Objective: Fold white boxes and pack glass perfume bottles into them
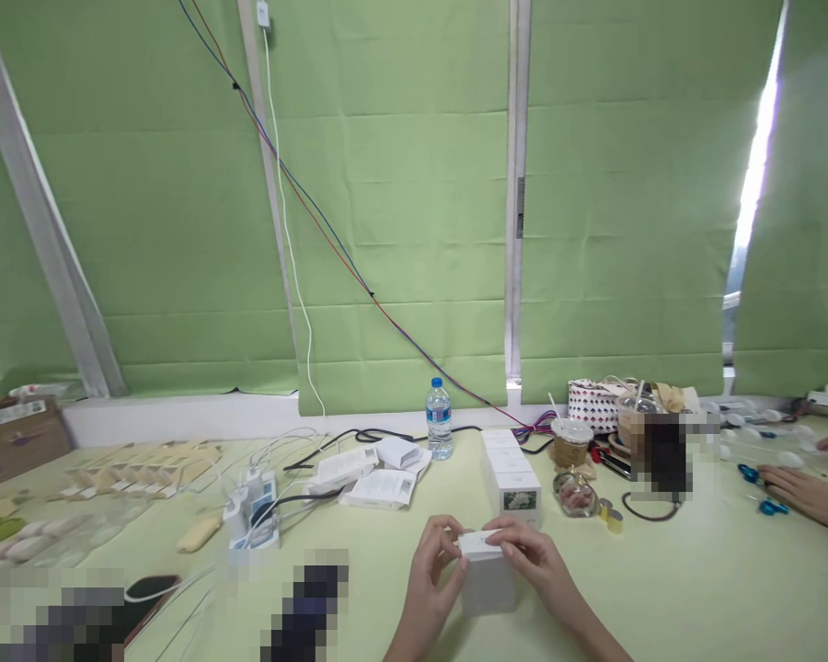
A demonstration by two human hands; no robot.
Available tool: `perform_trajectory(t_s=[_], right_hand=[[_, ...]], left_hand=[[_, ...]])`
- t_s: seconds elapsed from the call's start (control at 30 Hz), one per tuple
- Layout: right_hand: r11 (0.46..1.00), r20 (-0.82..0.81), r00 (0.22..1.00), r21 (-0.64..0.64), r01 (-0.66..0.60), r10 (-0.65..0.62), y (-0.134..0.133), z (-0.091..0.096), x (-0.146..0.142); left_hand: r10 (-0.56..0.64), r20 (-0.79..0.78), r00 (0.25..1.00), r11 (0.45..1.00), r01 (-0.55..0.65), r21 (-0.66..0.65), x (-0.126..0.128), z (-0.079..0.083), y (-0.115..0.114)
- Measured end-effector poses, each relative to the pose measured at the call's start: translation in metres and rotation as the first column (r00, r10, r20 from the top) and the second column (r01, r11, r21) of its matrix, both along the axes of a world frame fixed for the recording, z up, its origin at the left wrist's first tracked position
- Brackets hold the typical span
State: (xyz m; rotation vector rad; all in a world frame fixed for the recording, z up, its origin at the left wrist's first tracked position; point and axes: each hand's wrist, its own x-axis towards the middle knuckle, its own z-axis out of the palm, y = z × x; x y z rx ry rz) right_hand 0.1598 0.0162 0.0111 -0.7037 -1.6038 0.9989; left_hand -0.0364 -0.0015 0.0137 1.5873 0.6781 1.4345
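A small white box (488, 588) stands on the table in front of me, its top flap tilted a little. My left hand (436, 568) grips the box's left side, thumb along the front edge and fingers bent over the upper corner. On the other side my right hand (533, 557) has its fingers curled over the lid and the right upper edge. Just beyond stands a row of similar white boxes (514, 480); the nearest bears a picture of white flowers. What lies inside the held box is hidden.
A water bottle (439, 421) and flattened white packets (379, 487) lie behind. Left are a power strip (254, 526) with cables and a yellow bar (199, 533). Right are a drink cup (571, 443), a wrapped snack (574, 495), blue-handled scissors (773, 507) and another person's hand (797, 489).
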Motion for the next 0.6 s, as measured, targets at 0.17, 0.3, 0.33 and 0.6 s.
perform_trajectory(t_s=[0.17, 0.3, 0.33, 0.6], right_hand=[[1.000, 0.007, 1.000, 0.009, 0.004, -0.004, -0.0002, -0.0012, -0.0004], [1.000, 0.035, 0.999, 0.020, 0.020, -0.021, 0.0005, -0.0027, -0.0012], [1.000, 0.038, 0.999, 0.020, 0.021, -0.022, 0.0004, -0.0027, -0.0014], [0.999, -0.008, 1.000, 0.037, 0.019, -0.019, 0.0003, -0.0071, -0.0050]], left_hand=[[-0.003, 0.133, 0.991, 0.999, 0.009, -0.041, 0.0029, 0.0019, -0.0022], [0.015, 0.084, 0.996, 0.996, -0.008, -0.084, 0.0049, 0.0040, -0.0027], [0.012, 0.066, 0.998, 0.996, -0.006, -0.087, 0.0054, 0.0037, -0.0024], [-0.122, 0.119, 0.985, 0.971, 0.143, -0.193, 0.0104, -0.0011, 0.0007]])
